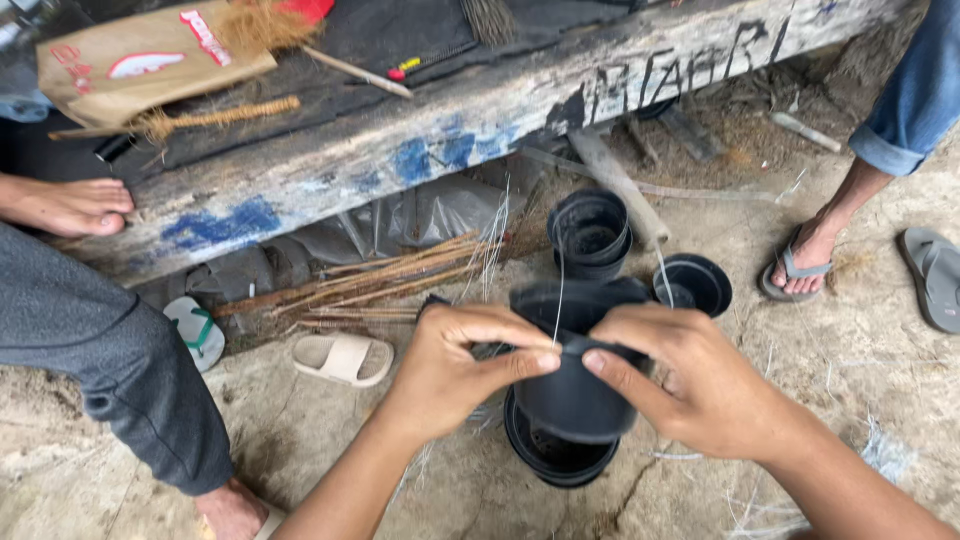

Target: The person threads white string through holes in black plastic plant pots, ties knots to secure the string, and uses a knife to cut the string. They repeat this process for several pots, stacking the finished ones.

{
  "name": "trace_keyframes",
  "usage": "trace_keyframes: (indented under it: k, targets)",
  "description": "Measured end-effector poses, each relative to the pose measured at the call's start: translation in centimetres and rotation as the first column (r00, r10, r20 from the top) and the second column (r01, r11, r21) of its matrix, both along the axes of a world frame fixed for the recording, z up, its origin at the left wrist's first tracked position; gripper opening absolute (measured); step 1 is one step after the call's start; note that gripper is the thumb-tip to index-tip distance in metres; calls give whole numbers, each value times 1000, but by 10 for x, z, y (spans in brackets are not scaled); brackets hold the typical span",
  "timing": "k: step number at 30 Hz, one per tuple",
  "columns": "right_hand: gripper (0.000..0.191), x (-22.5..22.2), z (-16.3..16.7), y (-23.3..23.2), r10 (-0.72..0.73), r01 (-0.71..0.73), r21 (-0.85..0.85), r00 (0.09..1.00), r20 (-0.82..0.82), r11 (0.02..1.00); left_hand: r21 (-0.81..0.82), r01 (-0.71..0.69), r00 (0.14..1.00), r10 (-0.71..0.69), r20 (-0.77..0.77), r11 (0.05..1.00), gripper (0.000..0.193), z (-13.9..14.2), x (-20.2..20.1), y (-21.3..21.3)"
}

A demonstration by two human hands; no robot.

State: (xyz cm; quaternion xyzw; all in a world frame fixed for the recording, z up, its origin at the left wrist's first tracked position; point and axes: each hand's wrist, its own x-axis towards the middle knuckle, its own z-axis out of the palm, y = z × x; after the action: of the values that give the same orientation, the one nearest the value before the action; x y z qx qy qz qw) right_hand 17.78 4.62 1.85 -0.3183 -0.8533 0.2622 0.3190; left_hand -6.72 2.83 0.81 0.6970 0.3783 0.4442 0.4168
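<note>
Head view, hands pinching black pot, sandal nearby

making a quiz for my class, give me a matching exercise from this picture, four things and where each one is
Things:
1. black pot with the thin line
2. beige slide sandal
3. bundle of thin sticks
4. brown paper bag

Places:
A. on the ground under the plank's edge
B. up on the dark sheet above the painted plank
C. between the left hand and right hand
D. flat on the ground left of the hands

Pairs: 1-C, 2-D, 3-A, 4-B
</note>
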Motion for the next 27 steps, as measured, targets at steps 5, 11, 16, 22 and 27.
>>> trace_keyframes:
  k: [5, 11, 16, 22, 27]
  targets:
    - [20, 1, 5, -2, 35, -33, -157, 999, 8, 987, 104, 45, 995, -35, -93, 994, 15, 1, -7, -4]
    - [20, 10, -4, -3, 75, -82, -165, 996, -47, 983, 261, -2, 987, 44, -156, 965, 13, 18, 2, -13]
    - [20, 9, -2, -7, 74, -84, -163, 995, -70, 983, 333, -50, 983, 105, -151, 942, 13, -6, -3, -16]
    - [17, 10, -3, -13, 60, -68, -101, 995, -80, 993, 439, -121, 963, 212, -165, 890, 11, 1, 8, -24]
    - [11, 19, -38, -16, 149, -158, -48, 977, -151, 986, 387, -174, 930, 280, -237, 906, 10, 57, 41, -28]
